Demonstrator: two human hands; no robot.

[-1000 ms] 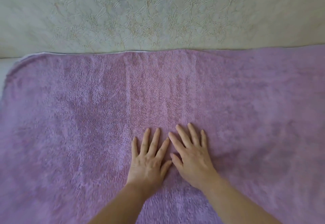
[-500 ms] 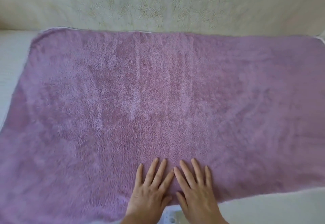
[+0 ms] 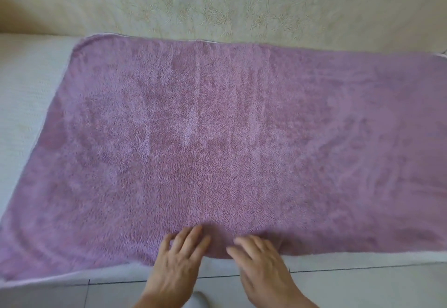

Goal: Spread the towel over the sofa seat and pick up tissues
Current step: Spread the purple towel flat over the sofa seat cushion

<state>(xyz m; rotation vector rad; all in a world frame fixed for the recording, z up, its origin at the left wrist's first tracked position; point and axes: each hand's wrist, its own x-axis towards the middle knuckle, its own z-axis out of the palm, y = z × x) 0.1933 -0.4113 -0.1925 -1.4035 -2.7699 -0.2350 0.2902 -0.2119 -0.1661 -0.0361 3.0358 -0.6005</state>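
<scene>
Purple towel [image 3: 242, 138]: laid flat over the pale sofa seat [image 3: 26, 94], of which a strip is exposed at 9 o'clock. Left hand [image 3: 176, 261] and right hand [image 3: 262, 267]: placed side by side at 6 o'clock, fingers extended, nothing gripped. Fingertips are apparently rested on the towel's near edge, though contact is obscured by blur.

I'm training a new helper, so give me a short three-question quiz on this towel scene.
1. True or false: the purple towel lies bunched in a heap.
2. Where do the left hand and right hand touch the towel? A) far edge B) near edge C) left corner
3. What surface shows bare left of the towel?
Key: 1 false; 2 B; 3 the white sofa seat.
</scene>
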